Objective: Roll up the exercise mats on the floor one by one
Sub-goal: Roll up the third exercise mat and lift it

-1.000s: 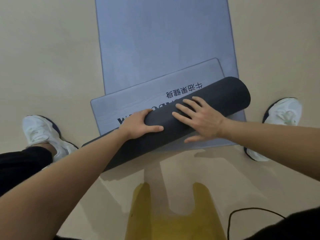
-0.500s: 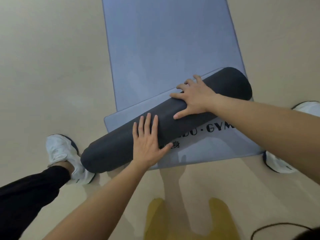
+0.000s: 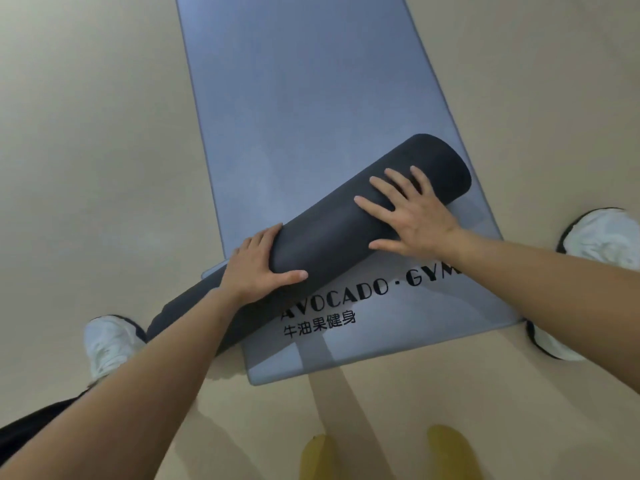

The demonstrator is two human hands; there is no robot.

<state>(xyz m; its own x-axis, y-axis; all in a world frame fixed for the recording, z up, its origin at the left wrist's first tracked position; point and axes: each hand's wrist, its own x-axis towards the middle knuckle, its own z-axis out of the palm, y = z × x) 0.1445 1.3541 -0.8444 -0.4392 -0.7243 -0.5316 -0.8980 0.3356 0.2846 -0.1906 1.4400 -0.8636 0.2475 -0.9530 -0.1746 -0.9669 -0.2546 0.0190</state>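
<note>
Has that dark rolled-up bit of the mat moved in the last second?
Yes. The dark roll has rolled away from the person: the AVOCADO GYM lettering, partly covered before, now shows almost whole on its near side.

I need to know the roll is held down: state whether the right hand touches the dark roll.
Touching. The head view shows the right hand lying flat on top of the dark roll, fingers spread against its surface.
</note>
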